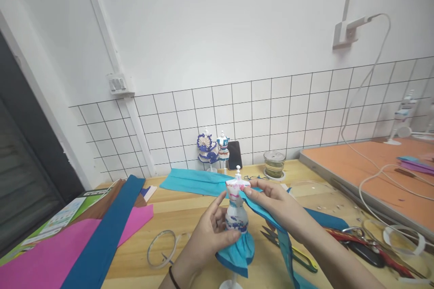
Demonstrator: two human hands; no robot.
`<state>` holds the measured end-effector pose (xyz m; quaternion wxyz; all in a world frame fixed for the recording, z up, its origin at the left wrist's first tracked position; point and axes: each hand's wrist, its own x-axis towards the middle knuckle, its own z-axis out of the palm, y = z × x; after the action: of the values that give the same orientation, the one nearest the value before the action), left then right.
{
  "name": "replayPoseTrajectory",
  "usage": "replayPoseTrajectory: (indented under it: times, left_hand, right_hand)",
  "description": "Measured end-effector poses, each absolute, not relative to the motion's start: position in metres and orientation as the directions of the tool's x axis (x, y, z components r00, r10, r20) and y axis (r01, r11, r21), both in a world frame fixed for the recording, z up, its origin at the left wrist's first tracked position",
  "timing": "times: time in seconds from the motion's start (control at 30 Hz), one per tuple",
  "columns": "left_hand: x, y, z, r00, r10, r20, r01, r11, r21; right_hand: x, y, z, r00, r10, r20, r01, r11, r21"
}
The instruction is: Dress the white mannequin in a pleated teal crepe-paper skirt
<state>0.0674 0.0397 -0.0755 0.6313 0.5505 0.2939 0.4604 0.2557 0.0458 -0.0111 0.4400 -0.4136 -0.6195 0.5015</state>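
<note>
A small white dress form (pixel 236 212), marked with pink and blue stains, stands upright in front of me. Turquoise crepe paper is gathered around its lower part as a short skirt (pixel 239 253) with a darker blue edge. My left hand (pixel 212 235) grips the form from the left, its thumb across the waist at the top of the skirt. At the form's right shoulder, my right hand (pixel 271 198) pinches the end of a turquoise strip with a dark blue edge (pixel 286 248). The strip hangs down below my right wrist. Scissors (pixel 301 257) with yellow-green handles lie behind it.
Blue crepe paper (pixel 105 235) and pink sheets (pixel 139 221) lie at left; a turquoise piece (pixel 190 183) lies behind the form. Two dressed forms (pixel 207 149), a phone (pixel 234 156) and a glass jar (pixel 274 165) stand by the wall. A tape roll (pixel 162 248) and red-handled tools (pixel 389 259) flank my hands.
</note>
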Motion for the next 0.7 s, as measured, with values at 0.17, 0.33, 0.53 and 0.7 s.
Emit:
replayPoseTrajectory:
  times: [0.17,0.33,0.53,0.7]
  left_hand:
    - [0.07,0.04,-0.075,0.3,0.938,0.175,-0.159,-0.131,0.979]
    - [0.068,0.043,-0.082,0.157,0.965,0.209,-0.141,-0.187,0.972]
    - [0.065,0.045,-0.076,0.117,0.971,0.21,-0.202,-0.183,0.962]
    - [0.062,0.042,-0.064,0.079,0.974,0.21,-0.254,-0.184,0.95]
  right_hand:
    - [0.258,0.045,-0.011,-0.26,0.956,0.132,0.07,0.155,-0.985]
    - [0.261,0.049,-0.014,-0.318,0.947,0.04,0.144,0.09,-0.985]
    - [0.265,0.057,-0.025,-0.4,0.911,0.095,0.182,0.181,-0.967]
    - [0.265,0.053,-0.022,-0.383,0.917,0.11,0.334,0.248,-0.909]
